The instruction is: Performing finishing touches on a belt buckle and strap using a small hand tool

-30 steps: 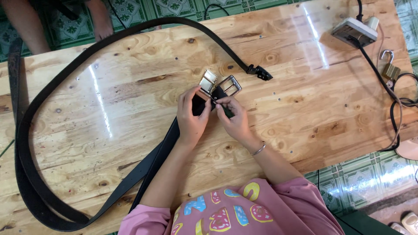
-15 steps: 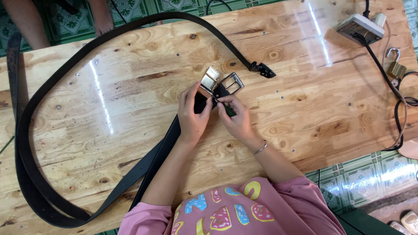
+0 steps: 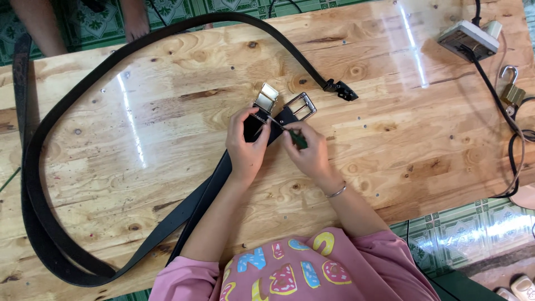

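We log the black belt (image 3: 139,245) with its buckle end at mid-surface, long axis running from lower left up to the right, the silver buckle (image 3: 301,106) pointing upper right and a second metal clasp piece (image 3: 266,98) just beside it. Our left hand (image 3: 245,146) has its grip pinched on the strap just below the buckle, while the right hand (image 3: 310,151) grips a thin green-handled tool (image 3: 290,134) whose tip meets the strap; the contact spot itself is hidden by fingers. The strap loops wide across the plywood surface (image 3: 390,139), its far tip (image 3: 341,89) lying upper right of the hands and part of the loop cut off at the top edge.
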